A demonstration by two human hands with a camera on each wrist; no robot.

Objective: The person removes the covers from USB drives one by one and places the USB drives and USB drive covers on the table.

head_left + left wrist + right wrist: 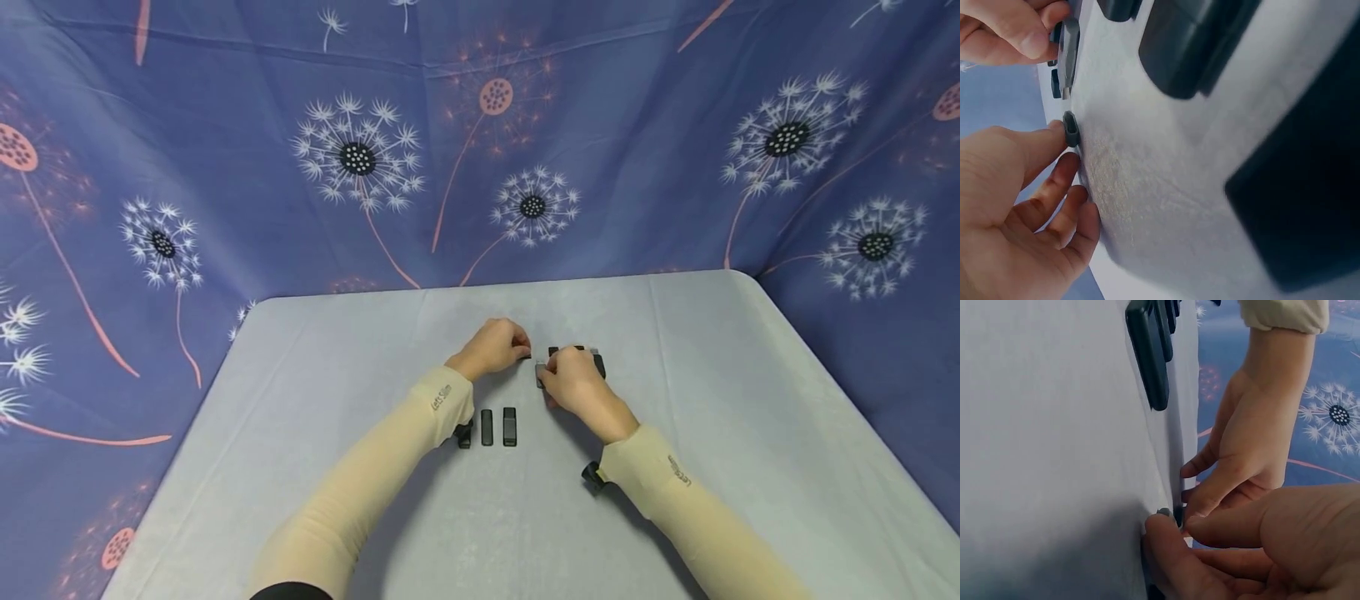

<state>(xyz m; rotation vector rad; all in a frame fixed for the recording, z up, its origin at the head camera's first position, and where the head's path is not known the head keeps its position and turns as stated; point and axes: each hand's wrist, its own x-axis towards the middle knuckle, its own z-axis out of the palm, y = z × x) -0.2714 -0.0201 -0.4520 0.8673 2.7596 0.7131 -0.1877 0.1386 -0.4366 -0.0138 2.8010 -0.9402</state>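
Note:
My left hand (495, 343) pinches a small dark cap (1071, 129) between thumb and forefinger, low over the cloth, its hollow end showing. The other fingers are loosely bent beside it. To its right, my right hand (576, 379) grips a grey USB flash drive (540, 375) between thumb and fingers. The drive's metal plug (1066, 94) points toward the cap, with a small gap between them in the left wrist view. In the right wrist view, the fingertips of my right hand (1254, 544) cover most of the drive.
Several dark flash drives (599, 365) lie behind my right hand, partly hidden by it. Nearer, a row of black sticks (510, 427) lies on the pale cloth-covered table (360, 350), one partly behind my left sleeve. A patterned blue curtain (240, 100) hangs behind.

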